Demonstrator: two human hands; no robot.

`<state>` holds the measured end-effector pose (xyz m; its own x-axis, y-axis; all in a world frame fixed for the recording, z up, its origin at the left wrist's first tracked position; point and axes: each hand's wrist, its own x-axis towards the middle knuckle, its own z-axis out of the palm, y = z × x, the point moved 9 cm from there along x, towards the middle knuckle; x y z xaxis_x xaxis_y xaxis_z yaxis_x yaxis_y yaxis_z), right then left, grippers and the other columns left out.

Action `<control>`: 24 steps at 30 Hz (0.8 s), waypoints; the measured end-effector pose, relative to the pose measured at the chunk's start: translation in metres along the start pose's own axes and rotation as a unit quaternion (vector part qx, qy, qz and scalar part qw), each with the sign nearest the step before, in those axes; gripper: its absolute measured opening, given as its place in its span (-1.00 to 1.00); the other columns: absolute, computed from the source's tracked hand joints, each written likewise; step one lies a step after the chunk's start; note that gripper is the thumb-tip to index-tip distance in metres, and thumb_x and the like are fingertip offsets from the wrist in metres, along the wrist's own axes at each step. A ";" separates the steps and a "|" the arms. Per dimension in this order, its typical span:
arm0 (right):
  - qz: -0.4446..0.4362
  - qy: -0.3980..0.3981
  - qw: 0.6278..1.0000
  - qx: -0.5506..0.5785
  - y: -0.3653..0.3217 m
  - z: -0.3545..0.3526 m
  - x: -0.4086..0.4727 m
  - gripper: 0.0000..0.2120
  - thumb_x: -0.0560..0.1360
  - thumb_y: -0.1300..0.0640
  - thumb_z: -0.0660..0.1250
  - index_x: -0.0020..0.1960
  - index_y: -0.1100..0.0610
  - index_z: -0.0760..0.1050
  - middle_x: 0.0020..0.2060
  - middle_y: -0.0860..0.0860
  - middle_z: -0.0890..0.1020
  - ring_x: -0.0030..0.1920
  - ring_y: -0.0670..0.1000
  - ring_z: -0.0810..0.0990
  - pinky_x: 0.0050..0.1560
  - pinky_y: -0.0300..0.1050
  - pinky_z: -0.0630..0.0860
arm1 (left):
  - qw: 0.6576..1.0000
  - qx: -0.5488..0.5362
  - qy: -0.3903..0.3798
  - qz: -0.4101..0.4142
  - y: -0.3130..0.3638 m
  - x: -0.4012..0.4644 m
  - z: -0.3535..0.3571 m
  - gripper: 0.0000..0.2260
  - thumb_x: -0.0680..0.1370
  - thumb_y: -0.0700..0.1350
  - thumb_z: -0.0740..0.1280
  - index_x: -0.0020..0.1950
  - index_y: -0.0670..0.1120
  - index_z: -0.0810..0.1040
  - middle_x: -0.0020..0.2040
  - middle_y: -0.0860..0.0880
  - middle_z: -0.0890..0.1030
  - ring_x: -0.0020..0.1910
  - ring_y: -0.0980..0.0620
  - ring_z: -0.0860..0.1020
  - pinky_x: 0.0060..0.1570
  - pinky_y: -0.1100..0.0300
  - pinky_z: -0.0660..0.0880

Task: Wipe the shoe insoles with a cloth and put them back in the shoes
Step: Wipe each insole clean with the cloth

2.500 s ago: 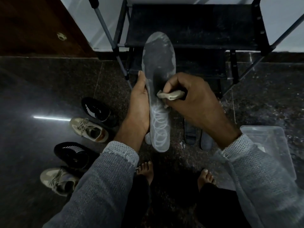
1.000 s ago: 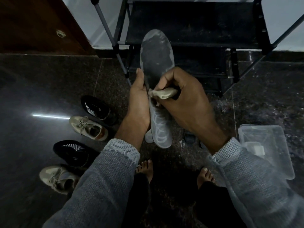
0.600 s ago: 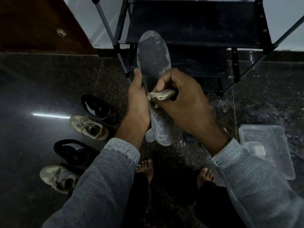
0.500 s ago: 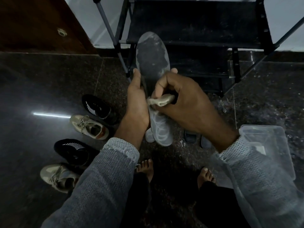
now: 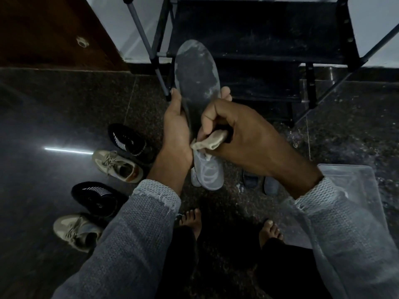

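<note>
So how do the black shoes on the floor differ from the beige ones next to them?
The two black shoes are dark knit with white stripes and no visible laces; the two beige sneakers are light and laced. The pairs alternate in the row: black, beige, black, beige, the farther black shoe farthest from the person. All four stand upright on the dark floor, left of the person's arm.

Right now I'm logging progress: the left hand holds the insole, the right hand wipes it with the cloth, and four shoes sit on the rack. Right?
Not quite. The head view shows the four shoes on the floor, not on the rack. The left hand holds the insole; the right hand wipes with the cloth.
</note>
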<state>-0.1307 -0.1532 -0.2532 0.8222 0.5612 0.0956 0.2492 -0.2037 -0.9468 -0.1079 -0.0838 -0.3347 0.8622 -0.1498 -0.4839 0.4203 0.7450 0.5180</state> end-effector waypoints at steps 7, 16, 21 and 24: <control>0.008 0.169 0.984 -0.054 0.003 -0.017 -0.003 -0.81 0.44 0.36 0.39 -0.16 0.14 0.41 -0.26 0.05 0.61 -0.21 0.03 0.62 -0.21 0.09 0.53 | 1.000 0.001 0.011 0.028 -0.002 0.004 -0.004 -0.43 0.65 0.20 0.08 0.42 -0.23 0.40 0.35 -0.27 0.50 0.33 -0.21 0.48 0.40 -0.10 0.35; 0.008 0.271 0.962 -0.038 0.014 -0.059 -0.013 -0.81 0.43 0.29 0.45 -0.15 0.24 0.42 -0.24 0.09 0.58 -0.14 0.08 0.62 -0.07 -0.05 0.60 | 0.998 0.047 0.018 0.044 0.003 -0.003 0.004 -0.55 0.68 0.13 0.04 0.10 -0.16 0.58 -0.06 -0.12 0.69 -0.07 -0.03 0.67 0.03 0.13 0.60; 0.003 0.112 0.987 -0.112 0.008 -0.026 -0.002 -0.86 0.43 0.34 0.42 -0.13 0.22 0.46 -0.24 -0.01 0.59 -0.21 -0.06 0.58 -0.15 -0.19 0.51 | 0.999 0.007 0.015 0.046 0.007 -0.004 0.005 -0.47 0.67 0.15 0.01 0.38 -0.22 0.42 0.24 -0.23 0.58 0.17 -0.14 0.59 0.23 0.02 0.51; 0.004 0.080 0.990 -0.116 0.005 -0.020 -0.003 -0.85 0.43 0.33 0.42 -0.12 0.20 0.46 -0.25 -0.04 0.59 -0.22 -0.08 0.58 -0.14 -0.26 0.51 | 0.999 -0.008 0.017 0.031 0.004 -0.003 0.005 -0.41 0.66 0.19 -0.01 0.48 -0.22 0.32 0.39 -0.27 0.45 0.37 -0.19 0.45 0.38 -0.05 0.38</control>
<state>-0.1216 -0.1722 -0.2520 0.8907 0.4277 0.1544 0.3384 -0.3966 -0.8534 -0.1078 -0.0836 -0.3280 0.8764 -0.0803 -0.4748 0.3610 0.7622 0.5373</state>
